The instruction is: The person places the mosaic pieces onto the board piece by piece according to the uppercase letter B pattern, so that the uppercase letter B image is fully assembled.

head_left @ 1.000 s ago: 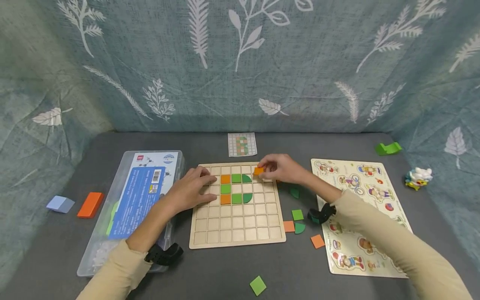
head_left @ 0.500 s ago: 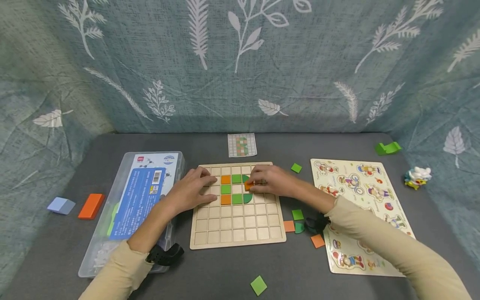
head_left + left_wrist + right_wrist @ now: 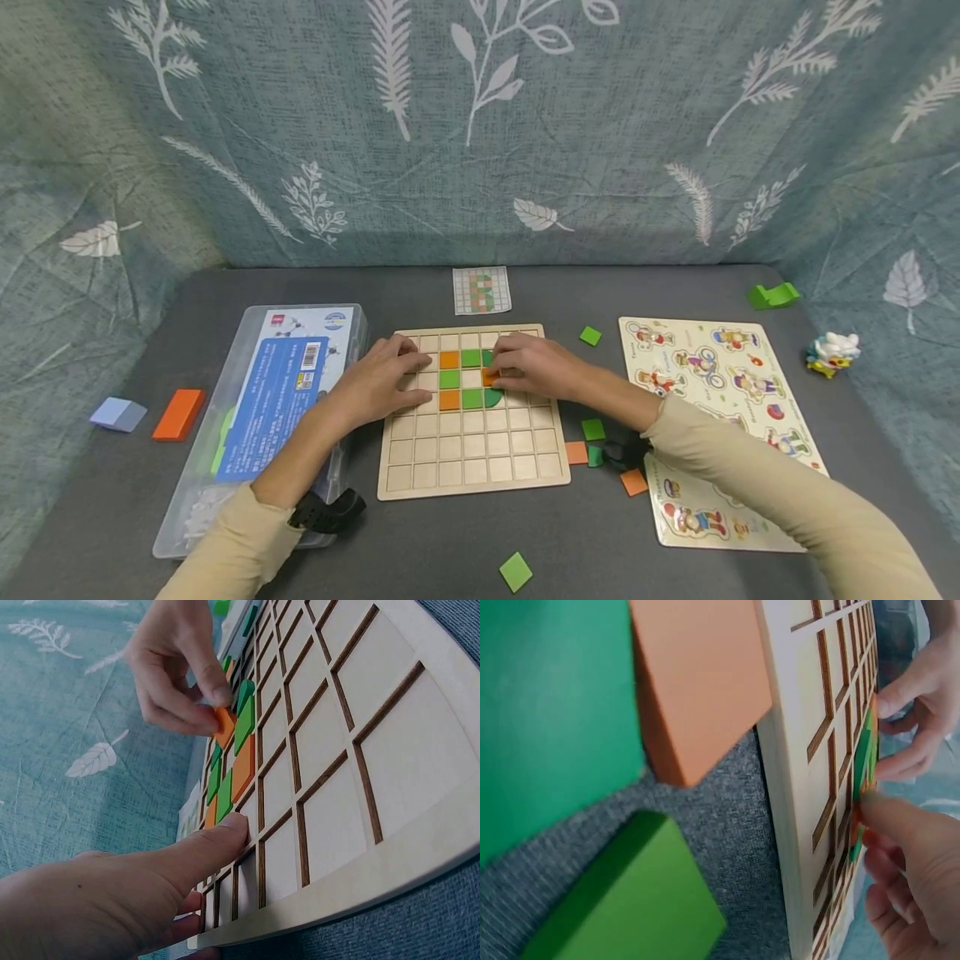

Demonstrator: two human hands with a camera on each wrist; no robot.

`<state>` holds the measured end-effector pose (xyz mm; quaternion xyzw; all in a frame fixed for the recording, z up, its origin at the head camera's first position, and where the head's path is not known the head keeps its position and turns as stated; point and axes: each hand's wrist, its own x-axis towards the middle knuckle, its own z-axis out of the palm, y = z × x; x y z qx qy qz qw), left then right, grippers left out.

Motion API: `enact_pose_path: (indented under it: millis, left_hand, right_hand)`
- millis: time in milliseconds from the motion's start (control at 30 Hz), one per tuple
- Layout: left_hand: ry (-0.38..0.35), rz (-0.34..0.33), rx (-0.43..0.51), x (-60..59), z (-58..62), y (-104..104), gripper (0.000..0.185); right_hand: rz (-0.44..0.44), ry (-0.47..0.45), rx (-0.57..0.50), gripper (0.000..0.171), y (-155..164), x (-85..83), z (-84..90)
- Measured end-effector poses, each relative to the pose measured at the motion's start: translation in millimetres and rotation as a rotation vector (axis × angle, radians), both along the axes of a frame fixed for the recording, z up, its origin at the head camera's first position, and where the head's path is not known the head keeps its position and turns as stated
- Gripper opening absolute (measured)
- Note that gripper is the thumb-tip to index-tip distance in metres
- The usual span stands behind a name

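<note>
The right hand (image 3: pixel 528 367) is pinching one orange square tile (image 3: pixel 491 377) between thumb and fingertips, lowering it at a tilt into a cell near the centre of the wooden grid board (image 3: pixel 472 450). The left hand (image 3: pixel 382 379) is lying flat with relaxed fingers on the board's left edge, holding nothing. Seated in the board are two orange squares, three green squares and two green quarter-round pieces, one half hidden by the fingers. Right of the board are lying two loose green squares, two orange squares and one green quarter-round; one more green square (image 3: pixel 515 572) is sitting at bottom centre.
</note>
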<state>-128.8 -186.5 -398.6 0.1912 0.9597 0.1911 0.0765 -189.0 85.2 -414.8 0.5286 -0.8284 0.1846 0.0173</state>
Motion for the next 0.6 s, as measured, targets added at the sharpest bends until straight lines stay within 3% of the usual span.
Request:
enact_pose_path:
  millis: [167,300,500,600]
  left_hand:
    - [0.002,-0.002,0.007,1.5,-2.1,0.0,0.049]
    - [0.007,-0.008,0.011,2.1,-4.1,0.2,0.049]
    - [0.015,-0.008,0.009,0.3,-3.1,0.0,0.049]
    - [0.018,-0.007,0.004,-0.6,-2.9,-0.7,0.049]
  right_hand:
    - [-0.041,-0.061,0.025,0.012,-0.2,6.4,5.0]
    - [0.0,-0.103,-0.035,0.018,5.2,27.0,9.9]
    - [0.178,-0.373,-0.215,0.034,22.0,78.9,4.4]
    - [0.24,-0.487,-0.256,0.043,31.2,102.4,-2.5]
